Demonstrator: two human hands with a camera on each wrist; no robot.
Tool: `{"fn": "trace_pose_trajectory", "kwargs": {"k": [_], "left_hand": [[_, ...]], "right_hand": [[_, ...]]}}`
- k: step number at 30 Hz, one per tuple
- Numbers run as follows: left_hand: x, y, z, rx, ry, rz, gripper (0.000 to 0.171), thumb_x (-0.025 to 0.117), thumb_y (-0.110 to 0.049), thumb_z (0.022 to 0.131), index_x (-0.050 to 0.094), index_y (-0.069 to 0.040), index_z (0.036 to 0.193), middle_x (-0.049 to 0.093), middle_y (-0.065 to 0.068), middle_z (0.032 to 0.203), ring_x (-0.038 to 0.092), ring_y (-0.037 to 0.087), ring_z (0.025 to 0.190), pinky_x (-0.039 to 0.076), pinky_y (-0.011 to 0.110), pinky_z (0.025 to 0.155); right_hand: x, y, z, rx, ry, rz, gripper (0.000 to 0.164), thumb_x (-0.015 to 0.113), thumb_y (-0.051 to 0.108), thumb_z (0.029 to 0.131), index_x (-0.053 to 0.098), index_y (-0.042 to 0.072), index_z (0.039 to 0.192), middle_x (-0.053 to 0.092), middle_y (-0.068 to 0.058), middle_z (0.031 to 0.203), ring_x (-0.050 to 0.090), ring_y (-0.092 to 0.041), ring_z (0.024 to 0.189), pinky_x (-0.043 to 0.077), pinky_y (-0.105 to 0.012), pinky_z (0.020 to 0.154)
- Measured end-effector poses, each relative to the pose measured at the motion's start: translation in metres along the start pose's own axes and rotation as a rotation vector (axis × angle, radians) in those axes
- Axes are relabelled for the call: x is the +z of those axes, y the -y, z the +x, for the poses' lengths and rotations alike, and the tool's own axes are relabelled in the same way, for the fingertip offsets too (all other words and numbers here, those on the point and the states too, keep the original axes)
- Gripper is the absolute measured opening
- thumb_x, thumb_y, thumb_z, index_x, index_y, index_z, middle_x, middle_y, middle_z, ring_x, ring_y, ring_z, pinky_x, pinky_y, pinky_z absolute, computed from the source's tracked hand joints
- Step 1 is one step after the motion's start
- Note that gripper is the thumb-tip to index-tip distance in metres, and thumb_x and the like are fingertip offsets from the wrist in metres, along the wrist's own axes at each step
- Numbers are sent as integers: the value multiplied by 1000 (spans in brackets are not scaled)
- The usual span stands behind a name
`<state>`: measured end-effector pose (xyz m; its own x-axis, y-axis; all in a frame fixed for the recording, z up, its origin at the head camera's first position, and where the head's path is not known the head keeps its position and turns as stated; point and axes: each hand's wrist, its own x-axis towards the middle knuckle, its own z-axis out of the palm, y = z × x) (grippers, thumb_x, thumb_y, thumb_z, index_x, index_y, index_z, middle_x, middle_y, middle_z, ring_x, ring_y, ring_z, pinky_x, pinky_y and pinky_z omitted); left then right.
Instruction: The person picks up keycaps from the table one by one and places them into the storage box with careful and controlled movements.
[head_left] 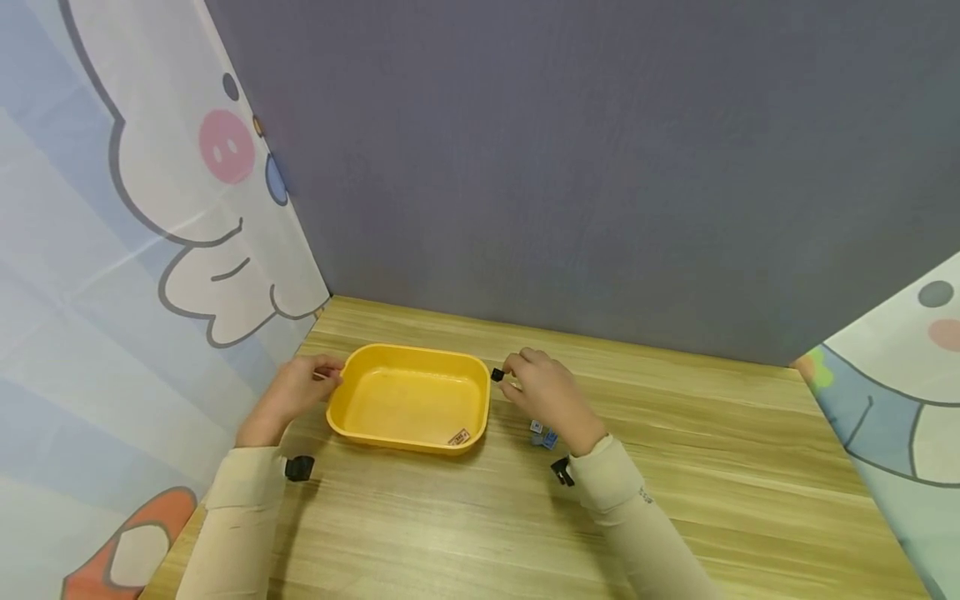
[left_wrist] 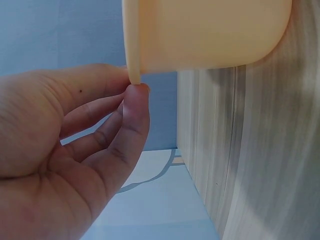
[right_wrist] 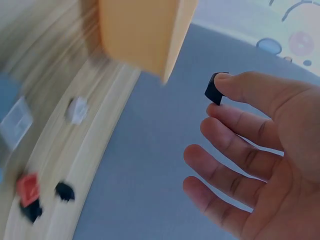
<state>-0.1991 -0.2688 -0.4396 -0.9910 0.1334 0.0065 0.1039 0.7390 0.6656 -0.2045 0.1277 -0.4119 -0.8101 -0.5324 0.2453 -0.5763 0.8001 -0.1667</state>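
A yellow plastic tray (head_left: 405, 400) stands on the wooden table. My left hand (head_left: 298, 389) pinches its left rim between thumb and fingers, and the left wrist view shows the tray's rim (left_wrist: 132, 45) at the fingertips. Just off the tray's right side, my right hand (head_left: 551, 396) holds a small black keycap (head_left: 497, 375). In the right wrist view the black keycap (right_wrist: 215, 89) sits between thumb and index finger, while the other fingers are loosely bent. A small brown-and-white printed piece (head_left: 459, 437) lies in the tray's near right corner.
Small blue and white keycaps (head_left: 551, 439) lie on the table beneath my right wrist. The right wrist view also has a red keycap (right_wrist: 28, 187), a black piece (right_wrist: 64, 191) and a white piece (right_wrist: 77, 110), all blurred. A grey panel (head_left: 570, 167) rises behind the table.
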Motion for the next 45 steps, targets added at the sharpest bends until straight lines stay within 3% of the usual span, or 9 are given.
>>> {"fn": "trace_pose_trajectory", "kwargs": {"k": [13,19,26,31,40,45], "left_hand": [[2,0,3,-5,-4,9,26,63,-3,96,67,9,118,70,22,105,68,41,97,60,42,75],[3,0,2,7,-11,10,25,62,-2,95,67,9,117,70,22,104,68,41,96,59,43,75],[3,0,2,11,-16,6,25,62,-1,95,68,9,116,70,23,104,68,42,96,60,42,75],[3,0,2,6,-8,13,25,63,-3,95,68,8,117,70,22,105,68,41,97,59,43,75],[3,-2,2,16,-5,8,26,62,-2,95,67,10,117,70,23,105,68,42,97,59,43,74],[2,-1,2,10,-5,17,26,63,-4,96,67,8,118,69,23,106,67,42,98,59,44,75]], "right_hand": [[5,23,17,-41,33,18,26,71,31,95,71,11,111,63,-2,97,58,-16,81,51,-30,65],[5,22,16,-39,24,18,31,72,30,95,69,9,117,64,-2,98,61,-17,84,52,-30,65],[5,13,10,-20,-17,34,28,74,27,93,70,10,114,64,-2,96,61,-19,84,52,-32,65],[3,3,-3,-13,-44,26,25,75,26,92,71,9,109,64,-4,93,60,-20,80,52,-33,65],[-6,-24,-45,46,-49,-4,21,79,20,88,71,8,103,64,-3,89,58,-19,76,50,-35,61],[-7,-37,-68,77,-42,-26,21,80,18,87,71,6,101,65,-5,91,60,-21,78,53,-38,67]]}}
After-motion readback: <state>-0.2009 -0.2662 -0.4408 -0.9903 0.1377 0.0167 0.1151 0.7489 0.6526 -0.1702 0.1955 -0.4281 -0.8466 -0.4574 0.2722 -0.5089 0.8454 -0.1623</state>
